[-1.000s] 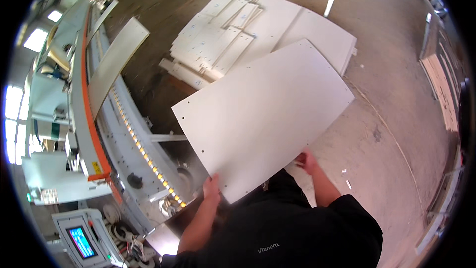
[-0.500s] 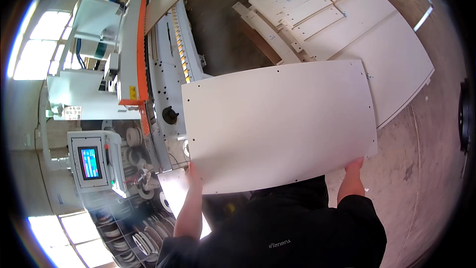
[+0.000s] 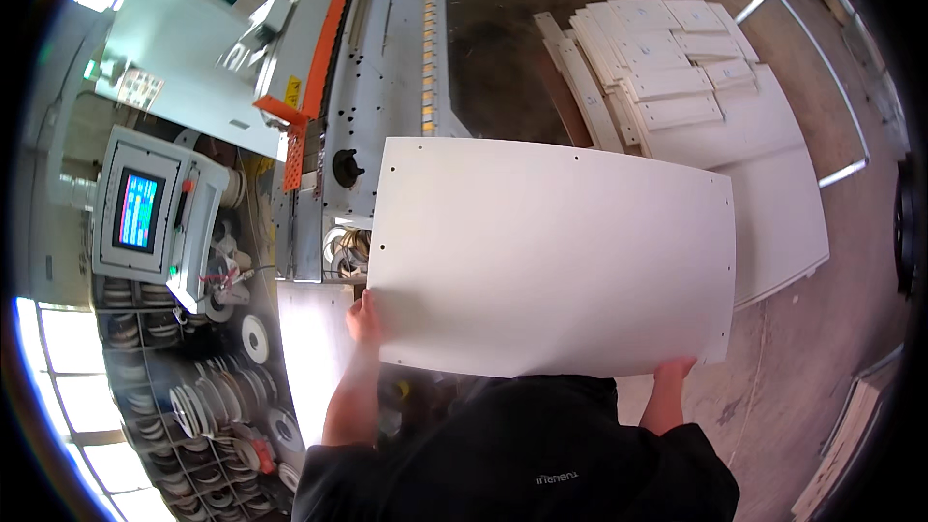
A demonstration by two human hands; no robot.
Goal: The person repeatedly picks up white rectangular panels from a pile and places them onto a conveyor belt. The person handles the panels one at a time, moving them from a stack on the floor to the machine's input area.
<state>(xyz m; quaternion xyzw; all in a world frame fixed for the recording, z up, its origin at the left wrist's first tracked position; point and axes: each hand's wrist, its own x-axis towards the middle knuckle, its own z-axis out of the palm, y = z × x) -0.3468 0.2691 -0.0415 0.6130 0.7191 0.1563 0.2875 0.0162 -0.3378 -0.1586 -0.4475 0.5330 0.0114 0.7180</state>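
A large white board [image 3: 551, 261] with small drilled holes along its edges is held up in front of my body. My left hand [image 3: 363, 317] grips its left edge near the lower corner, fingers closed round the rim. At the near edge toward the right, my right hand [image 3: 674, 367] holds the board, its fingers partly hidden beneath. To the left, close to the board's edge, is the machine bed [image 3: 387, 87] with a black knob [image 3: 347, 168].
A stack of white panels [image 3: 677, 58] lies beyond the board at the right. At the left stand a control box with a lit screen [image 3: 139, 210], an orange machine rail [image 3: 329, 39] and a rack of edge-band rolls [image 3: 203, 396]. A metal frame [image 3: 851, 169] is at far right.
My view has turned, so the machine and panel stack sit differently in the picture. The board remains in both hands and now lies slightly tilted down to the right.
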